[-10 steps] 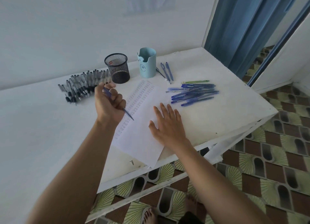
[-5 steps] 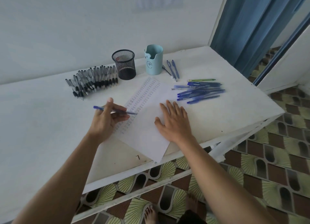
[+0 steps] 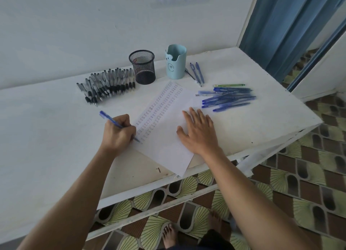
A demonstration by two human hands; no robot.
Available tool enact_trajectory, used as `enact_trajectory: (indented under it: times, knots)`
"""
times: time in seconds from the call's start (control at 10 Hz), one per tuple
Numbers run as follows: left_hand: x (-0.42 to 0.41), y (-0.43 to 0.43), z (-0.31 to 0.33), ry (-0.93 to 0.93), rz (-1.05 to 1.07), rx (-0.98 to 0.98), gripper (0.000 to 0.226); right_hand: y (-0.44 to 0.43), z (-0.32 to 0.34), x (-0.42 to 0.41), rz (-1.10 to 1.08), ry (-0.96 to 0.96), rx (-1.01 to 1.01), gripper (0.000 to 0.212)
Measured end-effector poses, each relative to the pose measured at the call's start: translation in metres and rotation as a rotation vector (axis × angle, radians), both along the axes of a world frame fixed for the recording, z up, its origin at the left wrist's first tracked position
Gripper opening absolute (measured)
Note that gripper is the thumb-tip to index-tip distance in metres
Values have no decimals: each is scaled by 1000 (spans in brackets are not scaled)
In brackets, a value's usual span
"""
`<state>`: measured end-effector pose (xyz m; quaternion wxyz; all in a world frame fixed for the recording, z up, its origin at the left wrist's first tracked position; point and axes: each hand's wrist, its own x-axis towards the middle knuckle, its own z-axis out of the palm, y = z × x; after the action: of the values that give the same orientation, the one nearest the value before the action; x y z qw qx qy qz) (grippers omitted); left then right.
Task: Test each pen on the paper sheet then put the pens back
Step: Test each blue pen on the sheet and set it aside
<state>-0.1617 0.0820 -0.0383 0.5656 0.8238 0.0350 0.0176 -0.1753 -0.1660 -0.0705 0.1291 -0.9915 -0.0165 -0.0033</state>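
On the white table (image 3: pixel 46 137), my left hand (image 3: pixel 117 133) grips a blue pen (image 3: pixel 107 118) in curled fingers, tip on the paper sheet (image 3: pixel 164 143) to test it; my right hand (image 3: pixel 200 135) lies flat, fingers straight, pinning the sheet.

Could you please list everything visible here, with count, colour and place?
table: one, white, by the wall
paper sheet: one, white, marked rows, table centre
held pen: one, blue, tip at the sheet's left edge
mesh cup: one, black, behind the sheet
black pens: many, left of the mesh cup
plastic cup: one, light blue, beside it
loose pens: two, blue, right of the plastic cup
blue pens: a pile, right of the sheet
green pen: one, behind that pile
curtain: one, blue, upper right
left hand: grips the held pen
right hand: flat on the sheet
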Motion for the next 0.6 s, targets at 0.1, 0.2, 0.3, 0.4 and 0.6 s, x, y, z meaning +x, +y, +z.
enact_trajectory:
  times: [0.1, 0.2, 0.3, 0.4, 0.6]
  knots:
    - [-1, 2, 1, -30, -12, 51, 25, 0, 0, 0, -3, 6, -5, 66]
    - [-1, 3, 0, -63, -1, 20, 25, 0, 0, -1, -1, 11, -5, 66]
    - [-1, 3, -2, -85, -16, 50, 28, 0, 1, 0, -3, 13, -6, 66]
    - [0, 4, -5, -93, -26, 95, 31, 0, 1, 0, -2, 15, -12, 66]
    - [-1, 1, -5, -79, 9, 104, 38, 0, 0, 0, -7, 7, -16, 68]
